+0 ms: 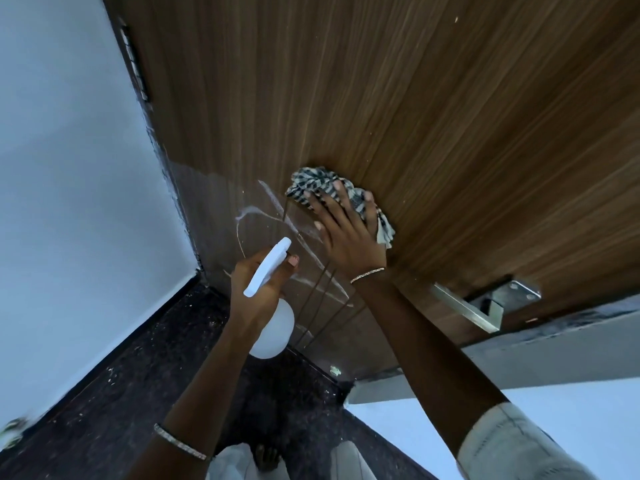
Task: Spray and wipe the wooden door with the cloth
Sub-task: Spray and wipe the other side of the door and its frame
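Streaky brown wood-grain door [415, 98] filled the frame. Flat right hand [346, 237] pressed a black-and-white checked cloth [308, 181]; left hand [249, 289] gripped a white spray bottle [273, 330].

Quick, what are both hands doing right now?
The left hand grips the white spray bottle.
The right hand is open, fingers flat, pressing the checked cloth against the wooden door.
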{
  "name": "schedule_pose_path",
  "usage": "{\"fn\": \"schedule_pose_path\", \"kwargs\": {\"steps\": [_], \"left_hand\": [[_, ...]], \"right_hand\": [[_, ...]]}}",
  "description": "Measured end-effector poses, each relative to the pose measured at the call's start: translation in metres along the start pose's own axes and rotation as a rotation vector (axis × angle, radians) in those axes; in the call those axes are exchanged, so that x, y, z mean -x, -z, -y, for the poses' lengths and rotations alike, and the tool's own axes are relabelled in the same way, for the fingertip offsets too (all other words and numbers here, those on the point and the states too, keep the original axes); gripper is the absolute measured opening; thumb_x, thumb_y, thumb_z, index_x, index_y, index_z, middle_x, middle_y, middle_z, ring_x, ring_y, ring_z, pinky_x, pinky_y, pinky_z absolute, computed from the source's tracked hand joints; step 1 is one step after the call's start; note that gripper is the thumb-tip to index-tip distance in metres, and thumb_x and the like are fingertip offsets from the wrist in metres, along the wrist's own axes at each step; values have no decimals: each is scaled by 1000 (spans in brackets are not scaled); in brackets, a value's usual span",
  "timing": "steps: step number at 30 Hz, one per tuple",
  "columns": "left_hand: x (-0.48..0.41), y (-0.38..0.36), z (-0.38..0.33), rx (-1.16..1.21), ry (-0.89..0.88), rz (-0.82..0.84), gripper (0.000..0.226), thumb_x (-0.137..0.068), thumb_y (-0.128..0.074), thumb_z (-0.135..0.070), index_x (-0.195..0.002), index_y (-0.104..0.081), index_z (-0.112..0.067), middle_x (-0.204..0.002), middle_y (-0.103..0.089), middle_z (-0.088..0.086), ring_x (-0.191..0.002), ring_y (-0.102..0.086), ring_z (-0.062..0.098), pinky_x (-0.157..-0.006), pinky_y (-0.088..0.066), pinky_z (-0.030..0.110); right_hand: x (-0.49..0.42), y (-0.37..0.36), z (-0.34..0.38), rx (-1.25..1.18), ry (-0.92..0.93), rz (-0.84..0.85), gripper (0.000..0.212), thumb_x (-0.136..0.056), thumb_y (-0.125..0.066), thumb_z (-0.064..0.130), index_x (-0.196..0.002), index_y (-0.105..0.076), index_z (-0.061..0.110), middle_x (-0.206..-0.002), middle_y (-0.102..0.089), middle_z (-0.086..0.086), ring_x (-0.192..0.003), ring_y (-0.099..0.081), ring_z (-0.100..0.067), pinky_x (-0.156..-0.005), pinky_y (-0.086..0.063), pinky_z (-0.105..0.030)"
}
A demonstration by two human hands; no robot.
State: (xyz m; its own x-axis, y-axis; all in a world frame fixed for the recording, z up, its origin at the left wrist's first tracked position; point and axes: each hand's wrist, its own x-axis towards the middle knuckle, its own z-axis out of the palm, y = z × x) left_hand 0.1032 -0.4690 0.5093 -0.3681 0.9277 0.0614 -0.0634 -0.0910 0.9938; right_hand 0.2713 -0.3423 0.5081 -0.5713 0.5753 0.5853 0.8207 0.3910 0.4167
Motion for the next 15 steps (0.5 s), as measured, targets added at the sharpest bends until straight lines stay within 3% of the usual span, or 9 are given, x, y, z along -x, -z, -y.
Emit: {"fn": "schedule_pose_path", "kwargs": {"steps": [3,6,8,10,12,15], "left_hand": [[2,-7,2,-14,9,20,4,-89,-74,-17,-86,-76,-18,-82,-64,35,-71,-58,50,-52,-48,51],[5,-12,4,-20,14,38,21,-92,-71,-8,-81,-77,-25,-80,-65,34,-67,-57,50,-49,-47,46],[7,-15,2,-16,28,41,23,-91,-72,-8,-81,-77,-28,-80,-68,28,-67,-61,42,-54,-49,43],[8,-18,1,-13,35,51,16,-90,-73,-9,-83,-76,-23,-80,-69,25,-66,-62,39,-55,-52,48],[10,-20,0,7,26,66,14,-90,-72,-7,-86,-76,-19,-78,-70,22,-66,-60,44,-51,-50,54],[10,-17,-1,8,28,64,20,-90,-72,-9,-86,-77,-27,-78,-71,15,-69,-61,45,-50,-49,52]], "right_hand": [[45,10,-24,6,-27,3,49,-110,-47,35,-159,-42,30,-162,-44,7,-159,-17,-16,-129,3,-50],[128,20,-60,44,-64,99,47,-107,-51,34,-154,-48,31,-152,-55,6,-160,-12,-19,-128,3,-51],[172,28,-75,-3,-123,172,51,-101,-64,32,-151,-53,31,-146,-62,5,-149,-40,-18,-128,-11,-49],[186,31,-76,-17,-187,216,48,-101,-62,34,-148,-57,32,-140,-66,7,-128,-62,-17,-118,-34,-45],[183,29,-67,-13,-241,258,44,-104,-51,38,-146,-60,31,-136,-68,7,-128,-56,-18,-107,-42,-49],[180,20,-53,-21,-301,273,41,-105,-49,39,-142,-64,27,-130,-70,4,-131,-48,-22,-103,-46,-55]]}}
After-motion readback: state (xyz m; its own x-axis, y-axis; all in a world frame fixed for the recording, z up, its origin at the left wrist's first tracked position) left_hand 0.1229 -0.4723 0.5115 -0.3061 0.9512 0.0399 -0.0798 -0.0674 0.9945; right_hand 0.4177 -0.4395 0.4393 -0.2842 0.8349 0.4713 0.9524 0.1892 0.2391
